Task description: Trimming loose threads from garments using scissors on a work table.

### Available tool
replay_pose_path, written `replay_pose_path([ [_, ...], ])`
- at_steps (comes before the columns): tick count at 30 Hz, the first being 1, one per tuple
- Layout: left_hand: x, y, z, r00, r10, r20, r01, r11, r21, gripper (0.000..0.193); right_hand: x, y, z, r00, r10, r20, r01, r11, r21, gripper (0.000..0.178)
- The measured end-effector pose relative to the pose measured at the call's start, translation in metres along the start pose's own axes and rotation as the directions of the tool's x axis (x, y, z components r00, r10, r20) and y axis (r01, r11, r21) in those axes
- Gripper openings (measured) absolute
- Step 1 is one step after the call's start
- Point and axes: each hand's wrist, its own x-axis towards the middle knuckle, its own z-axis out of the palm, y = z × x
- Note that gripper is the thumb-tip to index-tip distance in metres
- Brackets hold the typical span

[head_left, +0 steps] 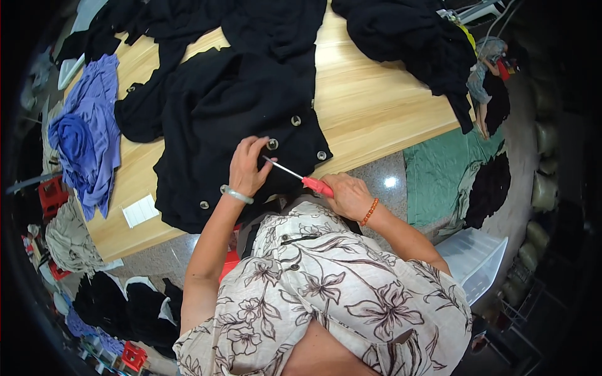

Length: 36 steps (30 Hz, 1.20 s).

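A black garment (pixel 213 119) with several round, shiny button-like discs lies on the wooden table in front of me. My left hand (pixel 248 168) rests on its lower part, thumb and fingers apart. The fingertips are beside one round disc (pixel 272 144). In my right hand (pixel 351 195), at the table's near edge, is a thin metal-shafted tool with a red handle (pixel 318 187), like a screwdriver. Its tip points left and lies close to my left thumb. Another disc (pixel 296 120) sits farther up the cloth, and one more (pixel 322 155) is near its right corner.
More black garments (pixel 401 37) cover the table's far side. At the left edge hangs a purple-blue cloth (pixel 94 138), near a white paper (pixel 140 211). Right of the table are green cloth (pixel 439 178) on the floor and a white plastic crate (pixel 476 260).
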Motion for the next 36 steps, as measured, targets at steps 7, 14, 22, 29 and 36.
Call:
replay_pose_path([
  [7, 0.019, -0.021, 0.016, 0.915, -0.142, 0.377, 0.105, 0.988, 0.117, 0.032, -0.008, 0.001, -0.032, 0.955, 0.242, 0.173, -0.227, 0.968, -0.104, 0.019],
  [14, 0.064, 0.005, 0.054, 0.966, 0.041, 0.257, -0.084, 0.983, 0.161, 0.045, -0.020, 0.028, -0.025, 0.963, 0.268, -0.027, -0.268, 0.963, 0.020, 0.021],
  [22, 0.085, -0.012, 0.097, 0.791, -0.081, 0.606, -0.067, 0.974, 0.217, 0.021, -0.029, 0.039, -0.040, 0.911, 0.405, 0.076, -0.405, 0.914, -0.010, 0.021],
  [29, 0.116, -0.001, 0.147, 0.885, -0.156, 0.439, -0.033, 0.919, 0.393, 0.043, -0.035, 0.060, -0.032, 0.901, 0.428, -0.070, -0.426, 0.904, 0.040, 0.020],
  [36, 0.104, -0.031, 0.148, 0.904, -0.217, 0.369, 0.215, 0.975, 0.048, 0.026, -0.032, 0.069, -0.045, 0.873, 0.487, -0.028, -0.486, 0.873, 0.029, 0.023],
])
